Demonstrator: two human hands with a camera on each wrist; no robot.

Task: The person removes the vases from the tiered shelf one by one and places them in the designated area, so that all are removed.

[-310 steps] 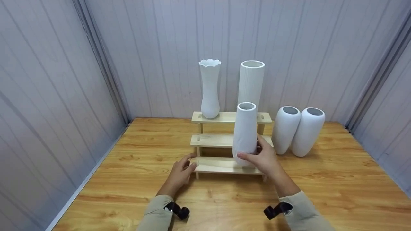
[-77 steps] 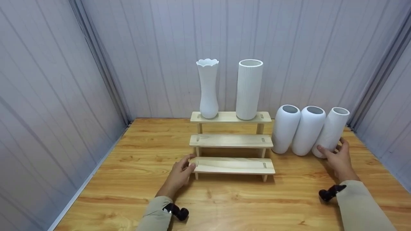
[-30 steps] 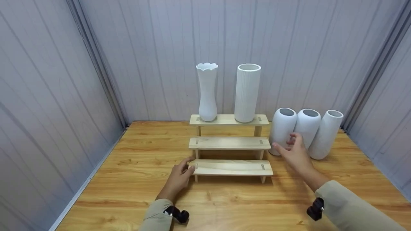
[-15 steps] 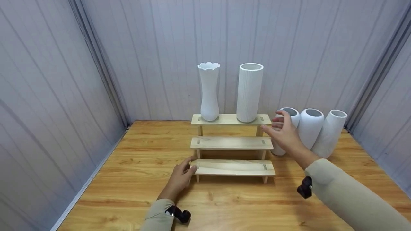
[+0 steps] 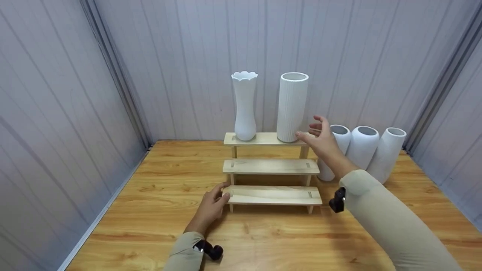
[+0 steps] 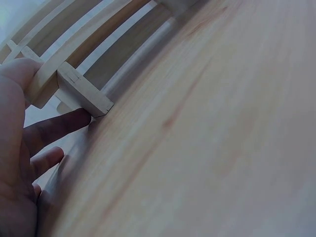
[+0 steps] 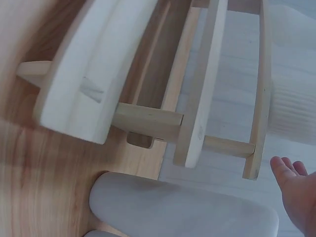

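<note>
A three-tier wooden stand point(image 5: 271, 166) carries two white vases on its top tier: a scalloped-rim vase point(image 5: 245, 107) on the left and a ribbed cylindrical vase point(image 5: 292, 107) on the right. My right hand point(image 5: 322, 142) is beside the ribbed vase's lower right side, fingers spread and apart, thumb close to it; whether it touches cannot be told. In the right wrist view that hand point(image 7: 296, 192) is by the top tier's end. My left hand point(image 5: 209, 206) grips the lowest tier's left end; in the left wrist view the thumb of this hand point(image 6: 19, 128) lies on the board, one finger against the leg.
Three white vases stand in a row on the wooden table point(image 5: 158, 226) right of the stand: a rounded one point(image 5: 340, 137) partly behind my right hand, another rounded one point(image 5: 363, 146), and a tapered one point(image 5: 387, 154). A panelled wall point(image 5: 196, 67) rises behind.
The tapered vase went from the stand's front to the right end of the row, and my right hand let it go. That hand then moved left and up to the ribbed vase. My left hand stayed.
</note>
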